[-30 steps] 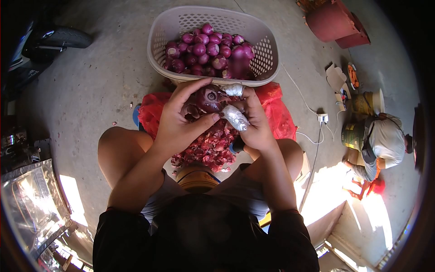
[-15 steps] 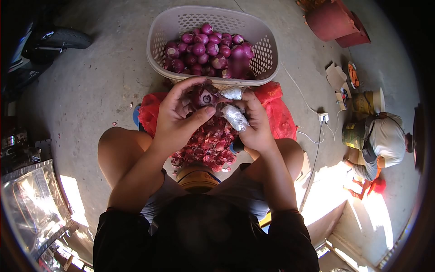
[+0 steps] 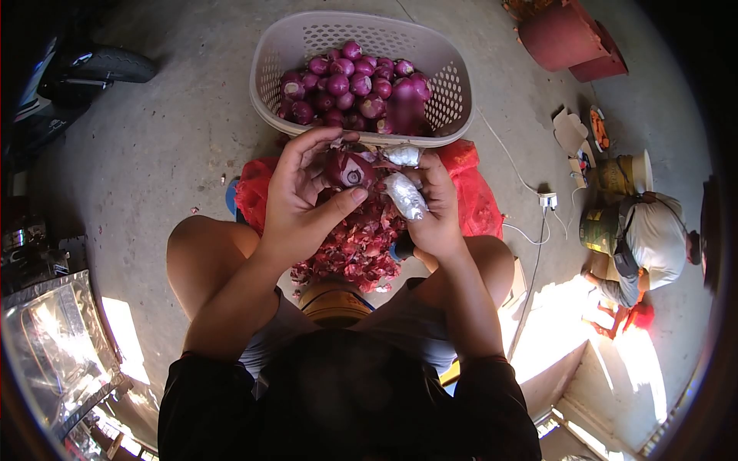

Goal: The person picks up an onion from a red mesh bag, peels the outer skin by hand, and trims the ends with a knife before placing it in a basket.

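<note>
A red onion [image 3: 352,170], with papery skin partly around it and its root end showing, rests in the fingers of my left hand [image 3: 304,203]. The left thumb presses the onion's lower side while the other fingers curl behind it. Silvery wrapping covers the thumb and forefinger of my right hand [image 3: 437,211]. Those two wrapped tips close on the onion's right side, at its skin; the exact pinch is partly hidden. Below both hands lies a heap of loose onion skins [image 3: 350,246]. Just beyond them stands a plastic basket [image 3: 265,92] holding many smooth purple onions [image 3: 346,84].
Red mesh sacking [image 3: 480,203] spreads on both sides of the skins. A yellowish tub [image 3: 334,302] stands between my knees. At right are a white plug [image 3: 547,200] with cables, buckets [image 3: 600,229] and another person [image 3: 653,238] bending. A wheel [image 3: 115,64] is at left.
The onion has turned and dropped slightly, showing more smooth purple surface. My right hand has shifted a little right and down; the skin flap stretched toward its fingers is less visible.
</note>
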Demonstrator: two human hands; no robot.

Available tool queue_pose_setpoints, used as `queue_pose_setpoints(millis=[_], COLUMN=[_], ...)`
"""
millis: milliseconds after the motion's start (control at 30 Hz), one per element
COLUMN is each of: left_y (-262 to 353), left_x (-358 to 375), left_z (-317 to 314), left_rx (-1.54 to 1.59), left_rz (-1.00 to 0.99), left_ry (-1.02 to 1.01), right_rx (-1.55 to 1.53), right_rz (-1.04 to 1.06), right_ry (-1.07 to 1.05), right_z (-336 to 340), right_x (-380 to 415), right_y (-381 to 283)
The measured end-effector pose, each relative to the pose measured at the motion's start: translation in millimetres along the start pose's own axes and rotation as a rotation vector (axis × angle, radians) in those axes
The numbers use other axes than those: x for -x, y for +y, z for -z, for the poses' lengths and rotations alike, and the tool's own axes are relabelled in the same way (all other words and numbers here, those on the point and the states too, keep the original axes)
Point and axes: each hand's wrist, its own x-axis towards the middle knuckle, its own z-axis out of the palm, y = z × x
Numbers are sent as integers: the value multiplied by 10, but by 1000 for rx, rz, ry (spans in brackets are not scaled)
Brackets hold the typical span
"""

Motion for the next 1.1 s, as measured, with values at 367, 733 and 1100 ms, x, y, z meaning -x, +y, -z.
queue_pose_setpoints(millis=[367,733,1100], left_y=[58,64,24], left_x=[-11,34,34], left_z=[6,8,45], left_rx=[-170,-207,-116], left_rz=[-3,99,100], left_ry=[25,-41,-110], right_rx=[-73,165,-55], right_rz=[-131,6,-51], right_ry=[-84,-138,-58], right_z=[73,96,62], right_x=[0,-21,-7], right_y=[-135,45,-21])
